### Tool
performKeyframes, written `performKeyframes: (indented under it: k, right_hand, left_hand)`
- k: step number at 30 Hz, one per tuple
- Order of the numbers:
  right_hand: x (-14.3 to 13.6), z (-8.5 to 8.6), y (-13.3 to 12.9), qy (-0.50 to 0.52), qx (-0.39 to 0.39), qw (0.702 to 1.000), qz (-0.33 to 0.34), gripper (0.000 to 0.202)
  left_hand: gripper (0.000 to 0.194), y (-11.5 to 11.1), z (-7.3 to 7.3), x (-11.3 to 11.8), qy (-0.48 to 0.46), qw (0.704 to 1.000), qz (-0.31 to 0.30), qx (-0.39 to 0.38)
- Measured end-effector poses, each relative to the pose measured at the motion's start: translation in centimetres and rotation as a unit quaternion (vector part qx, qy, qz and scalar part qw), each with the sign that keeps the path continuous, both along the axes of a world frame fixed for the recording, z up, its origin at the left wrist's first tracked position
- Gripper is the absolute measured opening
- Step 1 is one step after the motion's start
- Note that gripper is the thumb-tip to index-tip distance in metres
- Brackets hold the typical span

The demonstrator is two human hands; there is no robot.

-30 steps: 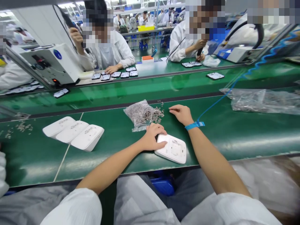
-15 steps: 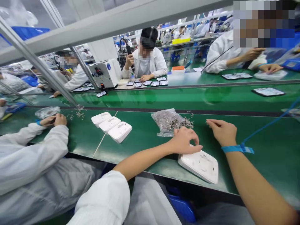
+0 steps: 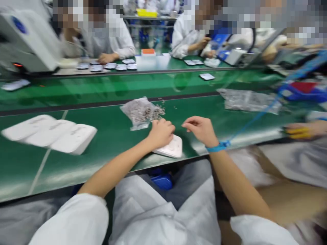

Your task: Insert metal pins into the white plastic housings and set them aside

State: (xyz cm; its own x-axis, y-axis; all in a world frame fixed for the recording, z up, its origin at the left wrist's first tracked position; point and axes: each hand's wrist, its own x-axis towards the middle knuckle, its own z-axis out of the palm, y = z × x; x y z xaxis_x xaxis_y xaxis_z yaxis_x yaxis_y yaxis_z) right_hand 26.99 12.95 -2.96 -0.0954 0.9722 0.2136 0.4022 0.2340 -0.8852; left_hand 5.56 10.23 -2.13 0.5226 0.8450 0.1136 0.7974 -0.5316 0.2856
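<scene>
My left hand [image 3: 162,132] lies over the far left part of a white plastic housing [image 3: 173,148], its fingers curled down onto it. The housing rests on the green bench near the front edge, and my hand hides part of it. To the right, clear of the housing, my right hand [image 3: 198,128] is in a pinch; whatever is between the fingertips is too small to make out. A blue wrist strap [image 3: 218,147] circles my right wrist. Just beyond my left hand sits a clear plastic bag [image 3: 138,112] of small metal parts [image 3: 158,110], some spilled at its mouth.
Three more white housings [image 3: 74,137] overlap in a row at the left. Another clear bag [image 3: 251,101] lies at the right, behind the strap's blue cord [image 3: 251,120]. Across the green belt, co-workers sit by flat pale parts [image 3: 121,67]. A person's hand [image 3: 304,131] shows at the right.
The view has swung right, bringing in the right-hand bag and neighbour. My left hand's fingers are now curled lower on the housing. My right hand keeps its pinch.
</scene>
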Motion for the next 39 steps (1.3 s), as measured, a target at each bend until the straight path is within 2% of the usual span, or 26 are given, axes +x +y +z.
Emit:
performKeyframes:
  k: [4,9,13,16,19,23,26,32,36,39]
  right_hand:
    - [0.0,-0.5,-2.7,-0.075,0.030,0.995,0.051,0.012]
    - [-1.8,-1.7,-5.0,-0.132,0.116,0.980,0.092,0.010]
    - [-3.4,-2.9,-4.8,-0.129,0.134,0.980,0.077,0.006]
    - [-3.8,-3.1,-4.5,-0.128,0.138,0.980,0.062,0.008]
    - [-3.8,-2.8,-4.2,-0.132,0.134,0.980,0.061,0.010]
    - [-3.6,-2.3,-4.1,-0.161,0.122,0.973,0.108,0.009]
    - [-3.7,-1.9,-4.1,-0.195,0.106,0.969,0.111,0.008]
    - [-4.1,-0.7,-2.6,-0.284,0.070,0.950,0.110,0.015]
    - [-3.6,-1.3,-1.3,-0.245,0.045,0.964,0.098,0.026]
    - [-2.8,-2.7,-2.1,-0.171,0.104,0.974,0.108,0.017]
  left_hand:
    - [0.015,0.6,-0.7,-0.1,-0.041,0.999,0.034,-0.004]
    - [0.011,0.8,-0.3,-0.1,-0.071,0.993,0.083,-0.042]
    - [0.009,1.1,-0.1,-0.1,-0.080,0.990,0.098,-0.061]
    - [0.011,1.2,0.0,-0.1,-0.085,0.989,0.098,-0.066]
    - [0.014,1.2,0.0,-0.1,-0.091,0.988,0.097,-0.073]
    - [0.016,1.2,0.0,-0.1,-0.092,0.988,0.095,-0.075]
    - [0.015,1.2,0.0,-0.2,-0.092,0.989,0.092,-0.075]
    - [0.018,1.6,0.0,-0.5,-0.100,0.989,0.045,-0.094]
    - [0.011,1.5,0.2,-1.0,-0.101,0.989,0.033,-0.106]
    - [0.009,1.3,0.3,-1.1,-0.090,0.988,0.034,-0.122]
